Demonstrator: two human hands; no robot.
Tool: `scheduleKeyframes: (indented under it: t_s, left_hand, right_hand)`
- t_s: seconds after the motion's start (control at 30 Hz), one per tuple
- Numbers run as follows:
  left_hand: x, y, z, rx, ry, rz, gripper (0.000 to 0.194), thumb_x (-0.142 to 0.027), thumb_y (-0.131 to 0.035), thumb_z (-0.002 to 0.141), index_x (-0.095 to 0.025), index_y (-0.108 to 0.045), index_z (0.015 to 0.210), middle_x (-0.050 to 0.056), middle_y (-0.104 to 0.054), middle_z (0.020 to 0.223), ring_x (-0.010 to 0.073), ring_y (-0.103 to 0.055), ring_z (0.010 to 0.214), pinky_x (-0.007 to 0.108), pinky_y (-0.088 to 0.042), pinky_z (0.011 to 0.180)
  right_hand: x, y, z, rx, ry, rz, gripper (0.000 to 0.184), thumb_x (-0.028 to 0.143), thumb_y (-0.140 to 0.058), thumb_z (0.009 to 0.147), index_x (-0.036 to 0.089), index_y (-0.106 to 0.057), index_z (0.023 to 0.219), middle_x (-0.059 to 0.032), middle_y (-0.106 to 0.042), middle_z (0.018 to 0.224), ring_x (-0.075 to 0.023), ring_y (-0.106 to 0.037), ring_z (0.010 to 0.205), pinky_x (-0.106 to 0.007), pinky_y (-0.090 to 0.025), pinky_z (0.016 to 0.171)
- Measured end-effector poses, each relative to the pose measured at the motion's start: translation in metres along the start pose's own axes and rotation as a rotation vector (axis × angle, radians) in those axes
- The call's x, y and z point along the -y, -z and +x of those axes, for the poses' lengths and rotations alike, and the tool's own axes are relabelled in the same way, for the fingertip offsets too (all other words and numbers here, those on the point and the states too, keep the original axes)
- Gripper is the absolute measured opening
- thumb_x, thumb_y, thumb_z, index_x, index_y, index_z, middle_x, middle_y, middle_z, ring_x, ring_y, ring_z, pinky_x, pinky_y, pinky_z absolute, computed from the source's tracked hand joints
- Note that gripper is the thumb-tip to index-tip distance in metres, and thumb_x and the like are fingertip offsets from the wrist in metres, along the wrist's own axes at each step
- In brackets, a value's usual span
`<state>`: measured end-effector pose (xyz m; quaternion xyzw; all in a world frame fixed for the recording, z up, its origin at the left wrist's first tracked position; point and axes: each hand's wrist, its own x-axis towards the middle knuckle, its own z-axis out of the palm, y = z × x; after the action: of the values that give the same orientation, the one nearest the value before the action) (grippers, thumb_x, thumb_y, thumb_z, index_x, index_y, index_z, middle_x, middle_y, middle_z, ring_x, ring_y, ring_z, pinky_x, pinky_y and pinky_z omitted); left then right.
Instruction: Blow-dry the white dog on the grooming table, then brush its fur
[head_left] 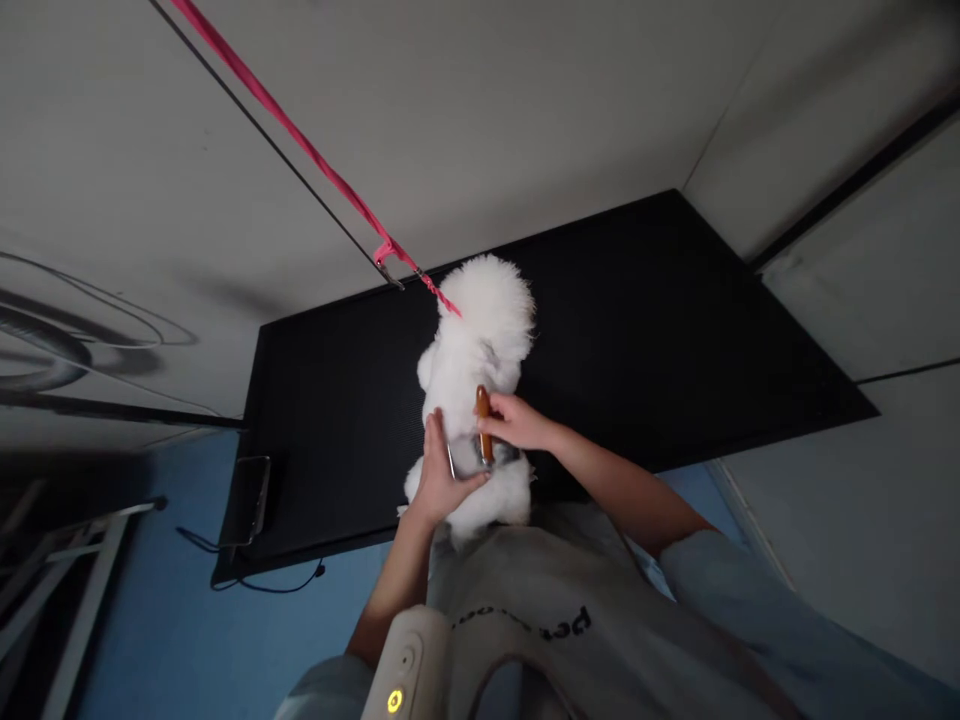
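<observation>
A fluffy white dog (457, 375) is on a black grooming table (637, 330), its rounded head farthest from me. In my right hand (517, 422) is a grooming brush (484, 425) with a brown wooden handle, held against the dog's lower back. The brush's head is hard to make out in the white fur. My left hand (442, 478) lies along the dog's left side near its rump, fingers stretched out and thumb apart. A thin silvery edge (451, 461) shows beside that palm; what it belongs to, I cannot tell.
A pink leash (300, 140) runs from the dog's neck to the upper left, beside a thin dark cord (262, 130). A phone-like dark object (251, 500) with a cable sits at the table's left end. A grey hose (45, 350) hangs at the left wall.
</observation>
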<state>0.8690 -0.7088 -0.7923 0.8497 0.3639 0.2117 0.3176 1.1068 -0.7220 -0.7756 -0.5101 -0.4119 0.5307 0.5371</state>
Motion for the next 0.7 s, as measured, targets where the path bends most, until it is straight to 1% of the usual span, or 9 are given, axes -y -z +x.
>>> scheduleKeyframes:
  t_s: [0.1,0.13,0.3,0.37,0.47,0.5,0.6,0.63,0.7]
  left_hand:
    - [0.000,-0.001,-0.007,-0.006,0.029,-0.016,0.133,-0.054,-0.081,0.071,-0.016,0.009,0.160,0.028,-0.007,0.165,0.0404,-0.006,0.154,0.059,-0.014,0.123]
    - [-0.001,-0.002,-0.010,-0.005,0.038,-0.027,0.133,-0.054,-0.081,0.070,-0.016,0.009,0.161,0.027,-0.006,0.166,0.0405,-0.006,0.154,0.059,-0.013,0.123]
    - [0.001,0.005,-0.017,0.074,0.025,-0.061,0.131,-0.047,-0.082,0.071,-0.020,0.009,0.161,0.022,0.000,0.168,0.0395,-0.002,0.154,0.058,-0.012,0.124]
    - [0.007,0.011,-0.013,0.092,-0.014,-0.001,0.110,-0.044,-0.076,0.079,-0.022,-0.008,0.162,0.019,-0.001,0.168,0.0397,0.000,0.154,0.061,-0.013,0.123]
    - [0.018,0.017,0.002,0.047,-0.047,0.047,0.066,-0.042,-0.063,0.089,-0.026,-0.045,0.150,0.013,-0.008,0.169,0.0392,0.000,0.155,0.064,-0.014,0.121]
    - [0.022,0.016,0.008,0.017,-0.044,0.028,0.055,-0.042,-0.060,0.092,-0.026,-0.054,0.144,0.011,-0.012,0.169,0.0380,-0.003,0.155,0.063,-0.015,0.121]
    - [0.031,0.011,0.025,-0.063,-0.022,-0.053,0.045,-0.046,-0.052,0.096,-0.025,-0.065,0.133,0.010,-0.022,0.167,0.0345,-0.014,0.155,0.058,-0.017,0.123]
    - [0.032,0.009,0.029,-0.086,-0.017,-0.073,0.045,-0.048,-0.050,0.096,-0.024,-0.066,0.131,0.011,-0.024,0.166,0.0338,-0.017,0.154,0.057,-0.018,0.123]
    - [0.034,0.005,0.032,-0.132,-0.020,-0.102,0.047,-0.051,-0.048,0.097,-0.022,-0.067,0.129,0.012,-0.028,0.164,0.0325,-0.021,0.153,0.055,-0.019,0.124]
  right_hand:
    - [0.011,0.001,0.013,-0.377,0.045,-0.070,0.018,0.034,-0.067,0.080,0.019,-0.059,0.087,-0.0018,-0.066,0.081,-0.0201,-0.064,0.081,-0.035,-0.053,0.078]
    - [0.013,0.001,0.015,-0.414,0.064,-0.078,0.019,0.035,-0.066,0.080,0.019,-0.059,0.089,-0.0022,-0.066,0.083,-0.0203,-0.064,0.083,-0.035,-0.052,0.080]
    - [0.005,-0.010,0.003,-0.010,0.027,-0.081,0.026,0.036,-0.074,0.075,0.019,-0.062,0.091,-0.0009,-0.065,0.075,-0.0198,-0.063,0.073,-0.033,-0.053,0.069]
    - [0.003,-0.012,-0.003,-0.121,0.024,-0.090,0.024,0.036,-0.072,0.077,0.019,-0.061,0.090,-0.0007,-0.065,0.077,-0.0191,-0.062,0.074,-0.032,-0.053,0.070]
    - [0.006,-0.011,-0.015,-0.300,0.088,-0.092,0.022,0.036,-0.067,0.080,0.019,-0.060,0.093,-0.0009,-0.065,0.082,-0.0175,-0.062,0.076,-0.032,-0.052,0.074]
    - [0.008,-0.012,-0.021,-0.242,0.102,-0.103,0.021,0.036,-0.067,0.081,0.019,-0.060,0.093,-0.0007,-0.065,0.082,-0.0170,-0.062,0.076,-0.031,-0.052,0.074]
    - [0.013,-0.019,-0.039,0.151,0.088,-0.208,0.020,0.033,-0.072,0.077,0.018,-0.062,0.087,0.0004,-0.065,0.077,-0.0161,-0.061,0.072,-0.028,-0.050,0.068]
    - [0.014,-0.023,-0.043,0.193,0.080,-0.250,0.019,0.032,-0.072,0.076,0.017,-0.062,0.084,0.0007,-0.065,0.075,-0.0158,-0.061,0.071,-0.028,-0.049,0.066]
    - [0.015,-0.029,-0.049,0.043,0.089,-0.301,0.016,0.029,-0.070,0.078,0.017,-0.061,0.085,0.0006,-0.065,0.076,-0.0154,-0.060,0.071,-0.027,-0.049,0.067]
